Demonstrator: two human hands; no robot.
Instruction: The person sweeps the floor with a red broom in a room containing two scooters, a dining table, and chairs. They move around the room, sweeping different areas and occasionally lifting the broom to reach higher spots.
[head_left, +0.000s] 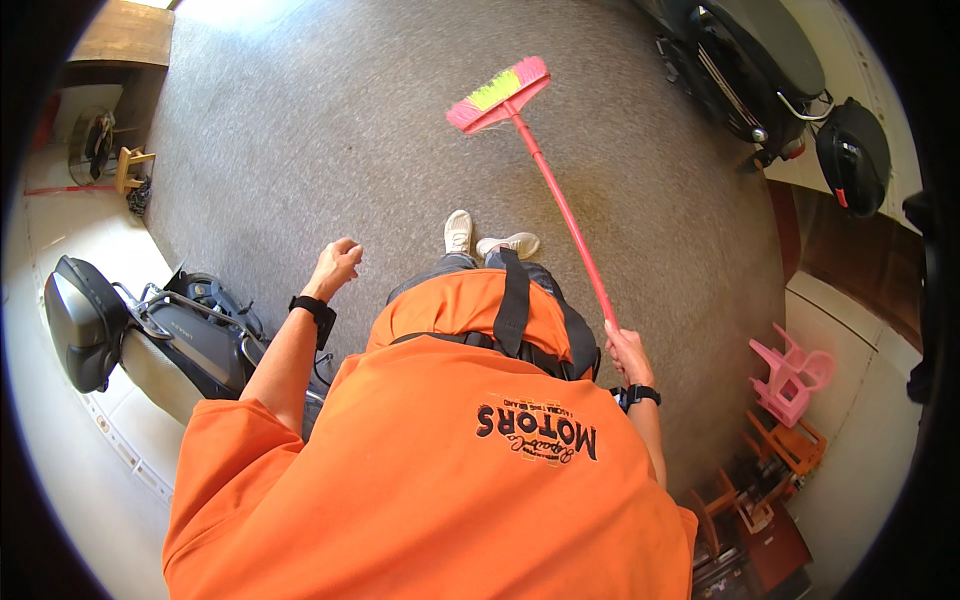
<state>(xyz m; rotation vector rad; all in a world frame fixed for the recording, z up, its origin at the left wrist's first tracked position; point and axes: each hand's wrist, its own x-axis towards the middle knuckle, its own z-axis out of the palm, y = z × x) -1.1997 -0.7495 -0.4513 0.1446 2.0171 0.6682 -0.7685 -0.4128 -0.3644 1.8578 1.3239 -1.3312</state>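
My right hand (628, 355) is closed around the end of a long red broom handle (566, 211), at my side. The handle runs forward to a red broom head (517, 105) with pink and yellow-green bristles. Whether those bristles touch the floor I cannot tell. Out to the other side, my left hand (337, 262) hangs loosely curled and empty, above the grey speckled floor (315, 142). Both wrists wear dark bands. Between my hands are my pale sneakers (459, 231), side by side on the floor.
A scooter (202, 337) with a rear box stands close by on the left; another dark scooter (739, 75) is at the upper right. Along the right side are a pink plastic chair (787, 382) and wooden stools (795, 444). A fan (91, 146) stands far left beside a small wooden stool (132, 169).
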